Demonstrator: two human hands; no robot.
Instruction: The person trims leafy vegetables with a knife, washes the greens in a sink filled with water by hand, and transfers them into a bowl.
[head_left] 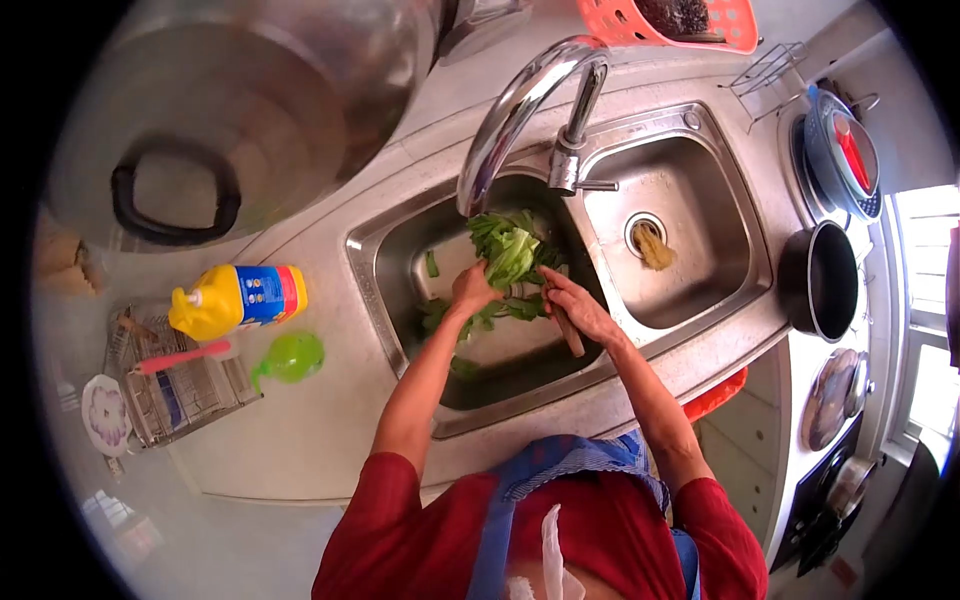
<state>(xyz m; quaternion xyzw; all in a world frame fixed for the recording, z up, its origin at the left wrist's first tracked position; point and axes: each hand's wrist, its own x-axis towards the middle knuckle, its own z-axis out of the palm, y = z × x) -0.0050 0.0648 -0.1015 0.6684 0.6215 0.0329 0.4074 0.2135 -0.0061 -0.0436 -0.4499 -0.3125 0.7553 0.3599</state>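
Note:
Over the left sink basin (400,290), my left hand (474,288) is closed on a bunch of leafy greens (512,252). My right hand (580,308) grips a knife by its wooden handle (570,334), close against the stems. Most of the blade is hidden by my fingers and the leaves. Loose green leaves (435,315) lie lower in the basin, beneath the bunch. The chrome faucet (490,130) arches over the basin just beyond the greens.
To the right, a second basin (680,200) holds a yellowish clump (655,250) at its drain. A black pot (820,280) sits further right. On the left are a yellow bottle (215,305), a green ladle-like item (292,357) and a wire rack (195,390).

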